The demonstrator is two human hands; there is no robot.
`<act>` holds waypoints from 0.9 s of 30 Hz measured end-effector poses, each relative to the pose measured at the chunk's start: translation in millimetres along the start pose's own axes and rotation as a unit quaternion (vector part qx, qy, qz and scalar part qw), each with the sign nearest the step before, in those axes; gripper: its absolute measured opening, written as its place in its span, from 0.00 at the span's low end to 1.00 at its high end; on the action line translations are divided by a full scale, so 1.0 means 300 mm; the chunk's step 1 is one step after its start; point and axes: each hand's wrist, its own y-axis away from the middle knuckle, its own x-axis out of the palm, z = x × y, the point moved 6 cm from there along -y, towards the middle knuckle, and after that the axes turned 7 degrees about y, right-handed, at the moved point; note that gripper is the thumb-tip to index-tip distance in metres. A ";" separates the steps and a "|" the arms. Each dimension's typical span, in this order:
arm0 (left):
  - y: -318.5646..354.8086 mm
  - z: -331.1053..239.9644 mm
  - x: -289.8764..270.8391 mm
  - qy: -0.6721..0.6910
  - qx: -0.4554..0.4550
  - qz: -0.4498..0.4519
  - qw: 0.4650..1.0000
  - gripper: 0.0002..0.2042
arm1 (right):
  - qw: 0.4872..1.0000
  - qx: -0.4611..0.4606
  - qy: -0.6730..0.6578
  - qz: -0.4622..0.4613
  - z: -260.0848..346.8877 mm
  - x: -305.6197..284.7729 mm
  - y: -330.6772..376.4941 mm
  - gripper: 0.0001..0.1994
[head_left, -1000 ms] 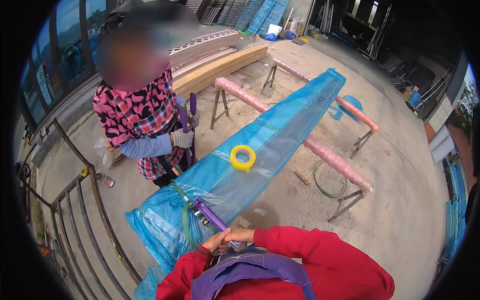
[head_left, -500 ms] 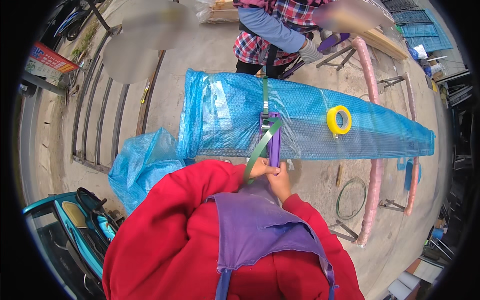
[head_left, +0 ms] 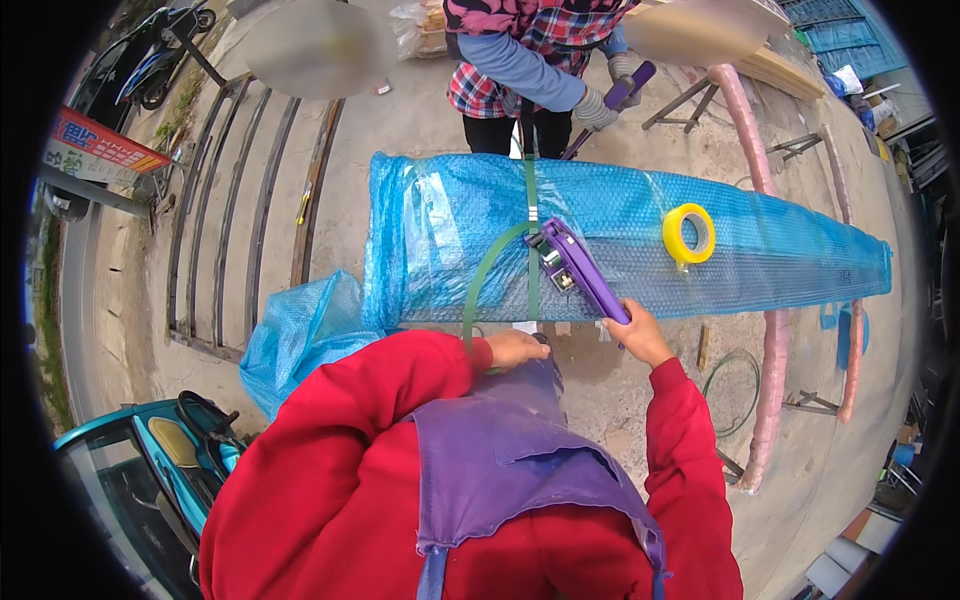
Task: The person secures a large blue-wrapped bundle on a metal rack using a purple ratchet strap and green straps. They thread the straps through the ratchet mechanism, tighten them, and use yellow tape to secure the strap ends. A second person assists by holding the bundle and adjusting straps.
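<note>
A long package in blue bubble wrap (head_left: 600, 190) lies across in front of me, with a green strap (head_left: 532, 180) around it. A small shiny clip (head_left: 533, 213) sits on the strap. My right hand (head_left: 642, 334) is closed round the handle of a purple strapping tool (head_left: 592, 275), whose metal head rests beside the strap. The strap's loose end (head_left: 481, 270) curves down to my left sleeve, where it passes from sight. My left hand (head_left: 517, 348) is near the package's front edge, fingers drawn together; what they hold, if anything, is hidden.
A yellow tape roll (head_left: 689, 234) lies on the package. Across from me, a gloved person (head_left: 596, 108) holds another purple tool (head_left: 630, 86). Loose blue wrap (head_left: 305, 330) bunches at the left near a metal rack (head_left: 235, 190). Pink-wrapped bars (head_left: 776, 400) stand right; a teal vehicle (head_left: 130, 450) is lower left.
The strapping tool has come off the strap and swung to the right in my right hand. My hands have moved apart. The other person's hands and tool have shifted.
</note>
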 end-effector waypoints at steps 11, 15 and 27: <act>0.251 0.115 -0.196 0.289 0.035 -0.079 0.953 0.14 | 0.997 0.030 -0.011 -0.069 0.078 0.075 0.150 0.22; 0.283 0.019 -0.130 0.232 0.011 -0.080 0.969 0.14 | 0.987 -0.036 0.154 -0.021 0.223 -0.229 0.104 0.20; 0.066 -0.159 0.167 0.289 -0.045 0.089 0.952 0.30 | 0.903 0.227 -0.330 -0.159 -0.347 0.011 0.854 0.14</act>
